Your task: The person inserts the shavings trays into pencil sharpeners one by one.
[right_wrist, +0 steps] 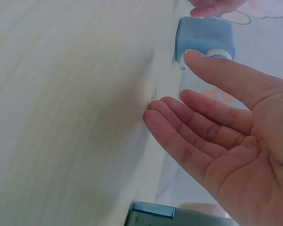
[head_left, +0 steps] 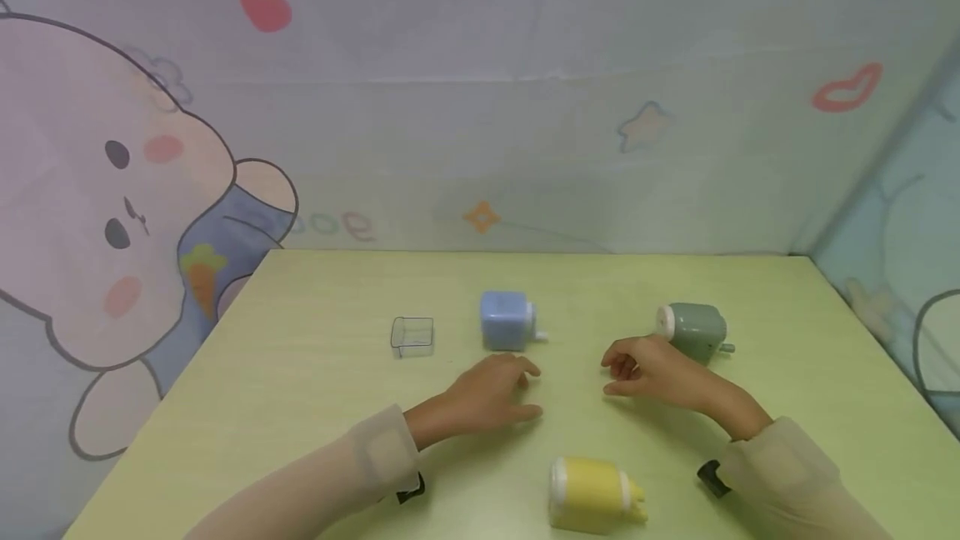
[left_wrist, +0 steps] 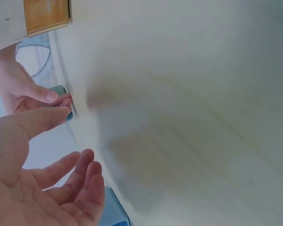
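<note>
In the head view my left hand (head_left: 487,394) hovers over the table just in front of a blue crank pencil sharpener (head_left: 504,321), thumb and fingers apart with nothing between them. My right hand (head_left: 652,369) is beside a green crank pencil sharpener (head_left: 697,328), partly overlapping it; its fingers are loosely bent around empty space. The two hands face each other across a gap. Closer to me lies a yellow pencil sharpener (head_left: 592,494). The right wrist view shows the right palm (right_wrist: 236,155) bare, with the blue sharpener (right_wrist: 205,35) beyond the thumb.
A small clear plastic tray (head_left: 412,337) with dark-looking edges sits left of the blue sharpener. The pale table (head_left: 300,390) ends at a printed cloth backdrop (head_left: 420,123). Another cloth panel (head_left: 900,257) hangs at the right side.
</note>
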A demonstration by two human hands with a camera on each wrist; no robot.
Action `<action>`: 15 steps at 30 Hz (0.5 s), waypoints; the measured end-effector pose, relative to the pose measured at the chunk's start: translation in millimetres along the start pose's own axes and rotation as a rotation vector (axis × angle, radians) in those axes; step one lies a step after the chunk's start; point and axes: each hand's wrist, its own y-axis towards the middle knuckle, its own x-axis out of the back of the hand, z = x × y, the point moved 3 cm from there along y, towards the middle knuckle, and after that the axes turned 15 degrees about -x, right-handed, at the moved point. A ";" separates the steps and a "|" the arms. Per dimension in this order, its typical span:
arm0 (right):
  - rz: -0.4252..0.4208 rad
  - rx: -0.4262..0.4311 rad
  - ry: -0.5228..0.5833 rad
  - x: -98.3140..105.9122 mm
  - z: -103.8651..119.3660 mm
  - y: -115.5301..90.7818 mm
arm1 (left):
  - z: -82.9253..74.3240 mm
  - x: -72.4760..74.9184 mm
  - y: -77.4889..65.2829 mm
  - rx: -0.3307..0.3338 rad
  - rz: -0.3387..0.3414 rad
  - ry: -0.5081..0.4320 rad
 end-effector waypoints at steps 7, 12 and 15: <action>0.007 0.016 -0.001 -3.6 -0.8 11.6 | 6.7 3.2 -14.7 0.044 -0.012 0.005; 0.004 0.029 -0.001 -5.2 -1.4 20.3 | 11.3 7.1 -24.9 0.060 -0.023 0.024; 0.007 0.026 0.000 -5.2 -1.5 24.8 | 13.3 10.6 -30.8 0.069 -0.028 0.032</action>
